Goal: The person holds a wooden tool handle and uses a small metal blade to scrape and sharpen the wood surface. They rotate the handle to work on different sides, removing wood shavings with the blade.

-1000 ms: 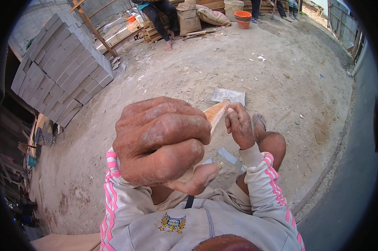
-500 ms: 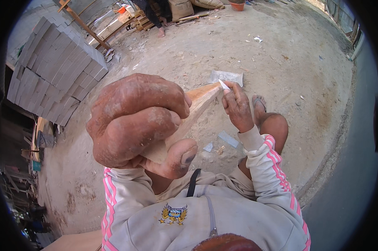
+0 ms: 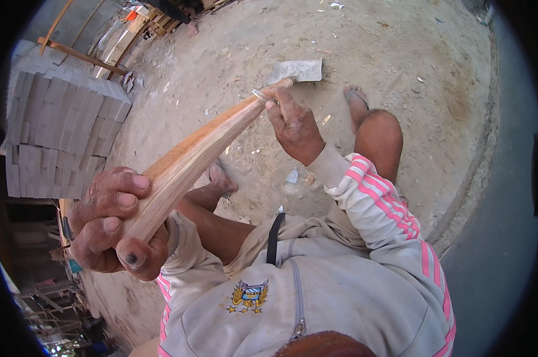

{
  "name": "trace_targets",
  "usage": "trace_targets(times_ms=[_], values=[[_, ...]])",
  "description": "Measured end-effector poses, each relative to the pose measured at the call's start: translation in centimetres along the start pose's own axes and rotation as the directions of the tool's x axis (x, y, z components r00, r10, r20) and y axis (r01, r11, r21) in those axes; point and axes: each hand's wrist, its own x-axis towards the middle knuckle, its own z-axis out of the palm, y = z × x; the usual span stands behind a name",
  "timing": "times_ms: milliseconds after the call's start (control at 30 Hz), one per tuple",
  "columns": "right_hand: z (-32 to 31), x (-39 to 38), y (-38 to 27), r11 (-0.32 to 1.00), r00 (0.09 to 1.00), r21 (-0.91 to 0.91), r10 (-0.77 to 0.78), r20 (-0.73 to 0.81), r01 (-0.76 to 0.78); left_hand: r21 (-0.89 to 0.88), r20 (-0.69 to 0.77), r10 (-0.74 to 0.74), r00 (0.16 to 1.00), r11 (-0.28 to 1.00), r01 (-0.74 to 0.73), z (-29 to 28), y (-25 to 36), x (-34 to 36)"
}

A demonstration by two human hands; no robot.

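My left hand (image 3: 117,217) is closed around the near end of a long wooden handle (image 3: 197,149), which slants away to the far right. The handle has a pale planed face and a more orange face. My right hand (image 3: 296,125) is at its narrow far end, pinching a small pale shard (image 3: 260,95) that looks like glass, against the wood. Just beyond the handle's tip is a flat grey metal blade (image 3: 302,71); whether it is joined to the handle I cannot tell.
A stack of grey blocks (image 3: 66,125) stands at the left, with a wooden post (image 3: 81,53) behind it. Another person's foot (image 3: 192,28) shows at the far left near stacked timber. A bluish shard (image 3: 292,175) lies on the dirt ground. A grey wall (image 3: 501,196) runs along the right.
My left hand has dropped away from the camera to the lower left, so more of the handle shows. The right hand has shifted left and farther off, with the shard now tilted against the wood.
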Motion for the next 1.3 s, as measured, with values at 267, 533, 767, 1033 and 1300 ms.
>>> trace_targets(times_ms=[267, 533, 767, 1033, 1300], values=[[1.1, -0.4, -0.3, 0.998, 0.999, -0.058, 0.032, 0.028, -0.03, 0.022, -0.038, -0.008, 0.999, 1.0, 0.009, -1.1, 0.3, -1.1], [2.1, -0.6, -1.0, 0.999, 0.999, 0.007, 0.039, 0.021, -0.04, 0.12, -0.158, 0.017, 0.987, 0.993, 0.003, -1.9, 0.3, -2.6], [2.8, -0.6, -1.2, 1.0, 1.0, 0.023, 0.012, 0.029, -0.013, 0.124, -0.248, -0.041, 0.968, 0.99, 0.073, -2.0, 0.8, -3.5], [2.2, -0.9, -2.0, 0.999, 0.997, 0.041, 0.021, 0.072, -0.024, 0.126, -0.265, -0.038, 0.963, 0.989, 0.073, -1.5, 1.0, -3.7], [2.7, -0.3, -2.0, 0.987, 0.992, 0.142, -0.09, 0.085, 0.077, 0.242, -0.195, -0.025, 0.98, 0.967, 0.073, -3.4, 1.0, -4.7]])
